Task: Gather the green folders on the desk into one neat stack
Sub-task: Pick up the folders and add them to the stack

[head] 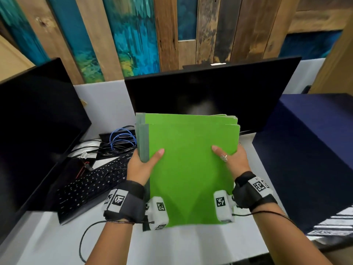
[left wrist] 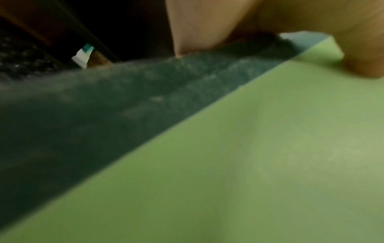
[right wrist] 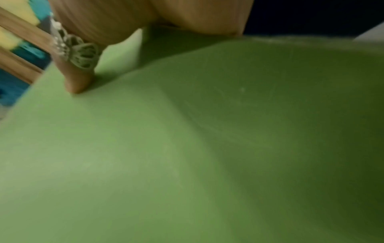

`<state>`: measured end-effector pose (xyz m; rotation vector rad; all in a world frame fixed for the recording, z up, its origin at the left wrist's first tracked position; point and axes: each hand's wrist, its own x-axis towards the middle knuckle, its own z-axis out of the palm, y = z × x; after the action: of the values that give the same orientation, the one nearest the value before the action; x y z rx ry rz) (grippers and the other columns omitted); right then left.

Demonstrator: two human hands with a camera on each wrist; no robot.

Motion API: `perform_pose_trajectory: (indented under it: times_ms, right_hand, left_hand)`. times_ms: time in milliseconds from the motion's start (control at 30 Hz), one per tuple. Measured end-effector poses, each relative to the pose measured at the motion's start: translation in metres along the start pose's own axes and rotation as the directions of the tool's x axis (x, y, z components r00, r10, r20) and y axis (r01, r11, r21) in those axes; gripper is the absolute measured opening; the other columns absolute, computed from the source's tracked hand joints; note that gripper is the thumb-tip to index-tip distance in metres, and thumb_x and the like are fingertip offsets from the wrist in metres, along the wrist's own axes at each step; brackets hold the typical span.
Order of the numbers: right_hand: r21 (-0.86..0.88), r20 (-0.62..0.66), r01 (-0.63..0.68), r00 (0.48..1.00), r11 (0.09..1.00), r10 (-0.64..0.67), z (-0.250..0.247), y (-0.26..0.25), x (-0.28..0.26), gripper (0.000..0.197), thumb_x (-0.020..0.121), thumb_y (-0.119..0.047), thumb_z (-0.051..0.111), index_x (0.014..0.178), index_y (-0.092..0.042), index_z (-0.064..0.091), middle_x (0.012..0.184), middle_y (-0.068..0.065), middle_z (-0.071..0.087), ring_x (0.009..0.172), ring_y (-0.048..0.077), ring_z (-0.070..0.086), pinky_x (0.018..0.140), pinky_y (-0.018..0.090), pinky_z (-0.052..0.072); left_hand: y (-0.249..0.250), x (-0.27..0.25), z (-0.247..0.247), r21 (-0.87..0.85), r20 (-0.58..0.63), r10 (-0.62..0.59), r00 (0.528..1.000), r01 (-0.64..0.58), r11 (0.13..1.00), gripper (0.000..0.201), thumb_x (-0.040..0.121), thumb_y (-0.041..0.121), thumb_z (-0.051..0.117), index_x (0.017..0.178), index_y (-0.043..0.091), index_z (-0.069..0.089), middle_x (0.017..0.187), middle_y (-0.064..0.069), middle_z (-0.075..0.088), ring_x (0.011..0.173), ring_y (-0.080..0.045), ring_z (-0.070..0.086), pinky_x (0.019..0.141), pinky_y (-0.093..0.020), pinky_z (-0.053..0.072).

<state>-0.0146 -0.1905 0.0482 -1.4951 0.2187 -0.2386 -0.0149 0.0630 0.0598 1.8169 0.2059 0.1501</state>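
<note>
Folders (head: 191, 165) sit gathered in one bundle, held above the near part of the table (head: 47, 236) in front of a dark monitor (head: 210, 88). The left hand (head: 140, 165) grips the bundle's left edge, thumb on top of the cover and fingers hidden beneath; the right hand (head: 234, 159) grips the right edge the same way, thumb on top, a ring (head: 223, 158) on it. The head view alone shows the whole bundle: a bright green top cover, flat and matte like card, with further covers stepping out at the far edge and dull grey-green spines (head: 143, 142) along the left side. It also shows the keyboard (head: 91, 184) to the left, a tangle of black and blue cables (head: 122, 136) beyond it, a second monitor (head: 38, 121) at far left, and a dark blue box (head: 305, 159) at right.

The left wrist view, blurred, adds the spine's texture: a mottled, cloth-like dark green strip meeting the smooth pale green cover along a straight diagonal line, with the thumb pressed on the cover. The right wrist view shows the cover bowing into soft ridges under the thumb, and the ring as openwork metal, shaped like a butterfly. Behind the monitors stands a wall (head: 133, 35) of rough wooden planks, some bare, some painted teal.
</note>
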Motion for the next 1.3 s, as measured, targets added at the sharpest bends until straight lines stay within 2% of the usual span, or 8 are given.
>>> perform_pose_trajectory:
  times_ms: [167, 333, 467, 533, 700, 933, 1100, 1300]
  right_hand:
    - [0.151, 0.075, 0.063, 0.994, 0.987, -0.075, -0.005, -0.011, 0.000, 0.120, 0.034, -0.074, 0.077, 0.128, -0.007, 0.045, 0.121, 0.009, 0.060, 0.107, 0.021, 0.060, 0.094, 0.038, 0.047]
    - [0.214, 0.149, 0.072, 0.983, 0.974, -0.105, -0.006, -0.012, 0.001, 0.088, 0.039, -0.070, 0.079, 0.107, -0.020, 0.053, 0.092, -0.013, 0.071, 0.087, 0.005, 0.065, 0.079, 0.025, 0.052]
    - [0.183, 0.024, 0.136, 0.989, 0.974, -0.143, 0.010, -0.016, -0.012, 0.112, 0.035, -0.071, 0.080, 0.122, -0.007, 0.048, 0.112, 0.007, 0.065, 0.107, 0.025, 0.062, 0.095, 0.038, 0.049]
    - [0.159, -0.032, 0.193, 0.981, 0.968, -0.191, 0.015, -0.020, -0.018, 0.107, 0.031, -0.076, 0.076, 0.112, -0.010, 0.052, 0.108, 0.006, 0.064, 0.095, 0.008, 0.066, 0.084, 0.021, 0.053]
    - [0.166, -0.082, 0.320, 0.947, 0.933, -0.310, 0.016, -0.036, -0.020, 0.060, 0.065, -0.048, 0.077, 0.104, -0.012, 0.050, 0.096, 0.001, 0.060, 0.073, -0.014, 0.062, 0.068, 0.004, 0.047]
    - [0.247, -0.083, 0.236, 0.971, 0.940, -0.222, 0.000, -0.055, -0.008, 0.055, 0.058, -0.077, 0.062, 0.074, -0.024, 0.066, 0.070, 0.000, 0.059, 0.070, 0.022, 0.054, 0.069, 0.031, 0.045]
    - [0.188, -0.171, 0.243, 0.962, 0.952, -0.212, 0.005, -0.056, -0.003, 0.040, 0.082, -0.025, 0.068, 0.048, -0.023, 0.047, 0.056, -0.003, 0.041, 0.053, 0.008, 0.044, 0.066, 0.014, 0.042]
    - [0.139, -0.293, 0.331, 0.914, 0.933, -0.280, 0.009, -0.049, -0.011, 0.025, 0.081, -0.009, 0.056, 0.059, -0.022, 0.057, 0.063, -0.009, 0.059, 0.069, 0.003, 0.055, 0.072, 0.015, 0.042]
  left_hand:
    - [0.004, -0.015, -0.010, -0.102, 0.032, 0.156, 0.987, -0.152, 0.983, 0.066, 0.046, 0.052, 0.070, 0.106, 0.039, 0.045, 0.099, 0.019, 0.060, 0.079, 0.017, 0.061, 0.073, -0.007, 0.047]
    - [0.002, -0.030, -0.016, -0.265, -0.018, 0.186, 0.982, -0.184, 0.947, 0.099, 0.059, 0.057, 0.056, 0.140, 0.005, 0.034, 0.133, -0.009, 0.051, 0.120, -0.014, 0.050, 0.107, -0.029, 0.036]
    - [0.016, -0.030, -0.014, -0.502, -0.089, 0.036, 0.995, -0.076, 0.862, 0.104, 0.048, 0.087, 0.057, 0.125, 0.017, 0.054, 0.127, -0.008, 0.058, 0.122, -0.023, 0.053, 0.111, -0.044, 0.035]
    - [0.033, -0.024, -0.014, -0.521, -0.119, 0.044, 0.992, -0.100, 0.848, 0.076, 0.057, 0.080, 0.057, 0.105, 0.022, 0.064, 0.117, -0.009, 0.063, 0.113, -0.025, 0.057, 0.107, -0.050, 0.038]
    - [0.061, -0.022, -0.010, -0.554, -0.259, 0.038, 0.965, -0.181, 0.812, 0.036, 0.061, 0.061, 0.065, 0.064, 0.025, 0.060, 0.084, -0.009, 0.055, 0.082, -0.020, 0.050, 0.081, -0.040, 0.042]
    - [0.071, -0.021, -0.012, -0.497, -0.158, 0.091, 0.983, -0.159, 0.853, 0.029, 0.073, 0.050, 0.059, 0.075, 0.026, 0.074, 0.085, 0.001, 0.070, 0.084, -0.012, 0.065, 0.085, -0.031, 0.049]
    - [0.064, -0.013, -0.008, -0.509, -0.232, -0.003, 0.973, -0.119, 0.853, 0.047, 0.090, 0.010, 0.055, 0.137, 0.010, 0.045, 0.076, 0.004, 0.065, 0.074, -0.009, 0.061, 0.084, -0.027, 0.048]
    - [0.056, -0.023, -0.012, -0.530, -0.125, 0.084, 0.989, -0.139, 0.837, 0.036, 0.095, 0.009, 0.035, 0.128, 0.010, 0.051, 0.068, 0.003, 0.075, 0.065, -0.006, 0.069, 0.064, -0.019, 0.056]
